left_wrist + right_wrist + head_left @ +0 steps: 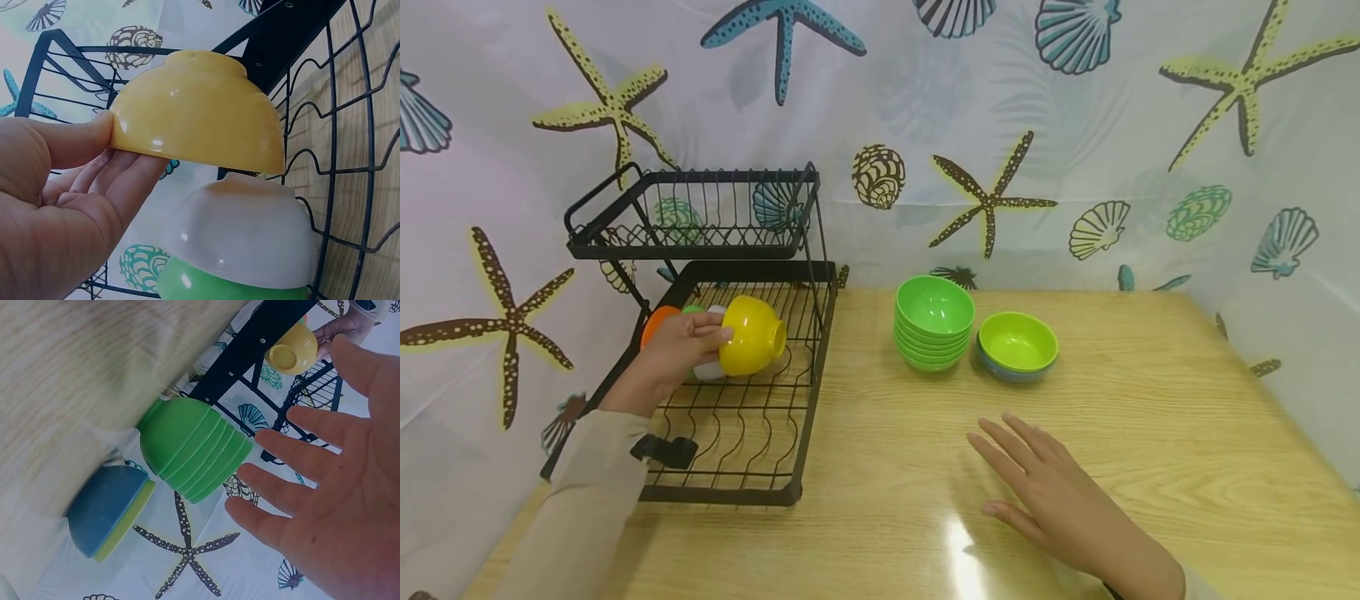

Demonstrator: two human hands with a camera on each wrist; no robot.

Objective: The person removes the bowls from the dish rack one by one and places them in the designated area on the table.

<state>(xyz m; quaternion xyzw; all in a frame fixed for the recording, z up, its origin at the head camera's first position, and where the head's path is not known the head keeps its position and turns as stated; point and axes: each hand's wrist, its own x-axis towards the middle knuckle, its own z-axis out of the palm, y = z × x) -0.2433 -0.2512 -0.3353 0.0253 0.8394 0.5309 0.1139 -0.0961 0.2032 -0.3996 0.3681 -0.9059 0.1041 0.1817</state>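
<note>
My left hand (679,348) pinches the rim of a yellow bowl (749,336), thumb outside and fingers inside, as the left wrist view shows. The bowl is tipped on its side at the lower tier of a black dish rack (808,400). Just behind it, a white bowl (244,228) and a green bowl (219,284) stand on edge in the rack, with an orange bowl (657,323) at the far left. Over the table my right hand (1060,500) is spread, holding nothing, with a stack of green bowls (934,321) beyond its fingertips.
Right of the green stack, a lime bowl (1017,340) sits in a blue bowl (1017,375) on the wooden table (880,450). The rack's upper tier (692,250) overhangs the back of the lower one. A patterned cloth (880,100) hangs behind and at both sides.
</note>
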